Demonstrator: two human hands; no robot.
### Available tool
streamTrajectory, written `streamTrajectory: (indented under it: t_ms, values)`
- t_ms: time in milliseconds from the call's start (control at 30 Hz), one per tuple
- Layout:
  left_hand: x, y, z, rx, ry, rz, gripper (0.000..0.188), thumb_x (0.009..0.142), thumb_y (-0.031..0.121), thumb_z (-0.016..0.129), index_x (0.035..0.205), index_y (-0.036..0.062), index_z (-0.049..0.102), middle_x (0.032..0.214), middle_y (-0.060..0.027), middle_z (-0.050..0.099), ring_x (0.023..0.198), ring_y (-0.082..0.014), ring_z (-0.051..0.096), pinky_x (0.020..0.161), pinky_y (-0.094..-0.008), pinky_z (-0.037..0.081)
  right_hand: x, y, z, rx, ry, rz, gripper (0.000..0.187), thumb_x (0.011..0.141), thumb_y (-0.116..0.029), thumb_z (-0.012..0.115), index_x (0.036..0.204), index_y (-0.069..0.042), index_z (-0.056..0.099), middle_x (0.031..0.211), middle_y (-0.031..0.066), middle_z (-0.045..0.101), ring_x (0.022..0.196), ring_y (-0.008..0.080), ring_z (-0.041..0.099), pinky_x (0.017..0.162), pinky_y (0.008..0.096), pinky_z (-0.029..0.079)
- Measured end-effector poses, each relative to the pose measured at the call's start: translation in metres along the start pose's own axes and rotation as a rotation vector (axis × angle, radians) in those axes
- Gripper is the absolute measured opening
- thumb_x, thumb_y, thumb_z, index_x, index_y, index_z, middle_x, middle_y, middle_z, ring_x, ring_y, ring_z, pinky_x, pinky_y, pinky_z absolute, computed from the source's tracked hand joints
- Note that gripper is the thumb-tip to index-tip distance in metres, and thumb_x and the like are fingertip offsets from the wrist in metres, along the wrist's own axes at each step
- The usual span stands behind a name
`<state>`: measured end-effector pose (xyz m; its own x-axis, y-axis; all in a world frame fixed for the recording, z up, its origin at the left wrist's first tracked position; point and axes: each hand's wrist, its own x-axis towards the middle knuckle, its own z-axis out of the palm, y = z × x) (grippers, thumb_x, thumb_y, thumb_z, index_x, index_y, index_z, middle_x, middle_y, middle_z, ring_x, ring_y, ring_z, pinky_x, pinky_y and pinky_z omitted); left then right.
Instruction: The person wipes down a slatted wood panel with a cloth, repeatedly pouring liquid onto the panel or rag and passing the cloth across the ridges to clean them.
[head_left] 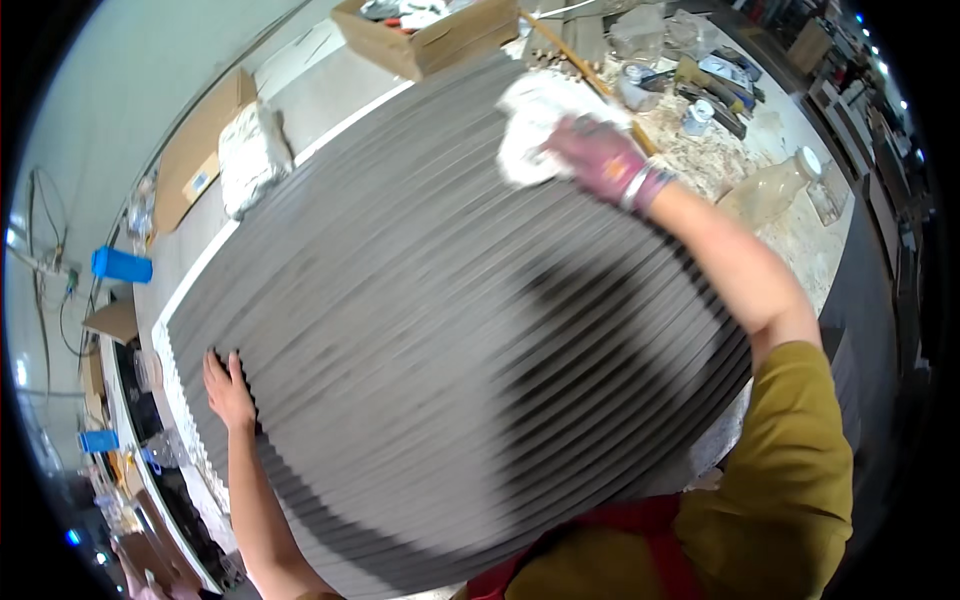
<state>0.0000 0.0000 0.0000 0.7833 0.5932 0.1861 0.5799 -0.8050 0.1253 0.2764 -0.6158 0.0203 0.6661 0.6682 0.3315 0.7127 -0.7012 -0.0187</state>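
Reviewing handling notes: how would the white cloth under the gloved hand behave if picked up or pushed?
The white cloth looks crumpled under the right hand, so probably floppy and light. Pushed across the grey ribbed panel, it would likely bunch and drag rather than roll.

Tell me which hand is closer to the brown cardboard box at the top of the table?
Right. The gloved right hand, pressing a white cloth on the grey slatted panel, is near the cardboard box; the bare left hand rests at the panel's far-left edge.
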Motion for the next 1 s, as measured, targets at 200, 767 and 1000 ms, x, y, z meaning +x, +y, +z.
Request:
streamTrajectory:
  t_ms: [200, 767, 1000]
  values:
    - [-0.004, 0.008, -0.012, 0.083, 0.022, -0.053, 0.064, 0.095, 0.054, 0.039, 0.142, 0.0106, 0.038, 0.149, -0.0091, 0.035, 0.138, -0.0276, 0.031, 0.107, -0.0495, 0.026, 0.046, -0.083, -0.063, 0.053, 0.092, 0.114, 0.024, 0.086, -0.028, 0.057, 0.098, -0.009, 0.065, 0.087, 0.0162, 0.066, 0.079, 0.0322, 0.065, 0.07, 0.0424, 0.052]
    - [-0.014, 0.02, -0.017, 0.054, 0.008, -0.082, 0.064, 0.095, 0.054, 0.039, 0.141, 0.0095, 0.038, 0.15, -0.0079, 0.034, 0.137, -0.0271, 0.031, 0.107, -0.0515, 0.026, 0.039, -0.144, -0.069, 0.201, -0.021, 0.159, 0.024, 0.085, -0.029, 0.06, 0.093, -0.006, 0.062, 0.093, 0.019, 0.065, 0.086, 0.0355, 0.064, 0.074, 0.0444, 0.051]
    - [-0.01, -0.019, 0.0, 0.043, 0.058, -0.044, 0.064, 0.094, 0.054, 0.041, 0.141, 0.0099, 0.039, 0.148, -0.0085, 0.036, 0.136, -0.0273, 0.033, 0.106, -0.0499, 0.028, 0.043, -0.27, 0.044, 0.332, 0.02, -0.129, 0.037, 0.092, -0.041, 0.048, 0.12, -0.019, 0.058, 0.11, 0.0103, 0.062, 0.104, 0.0296, 0.06, 0.09, 0.0462, 0.046]
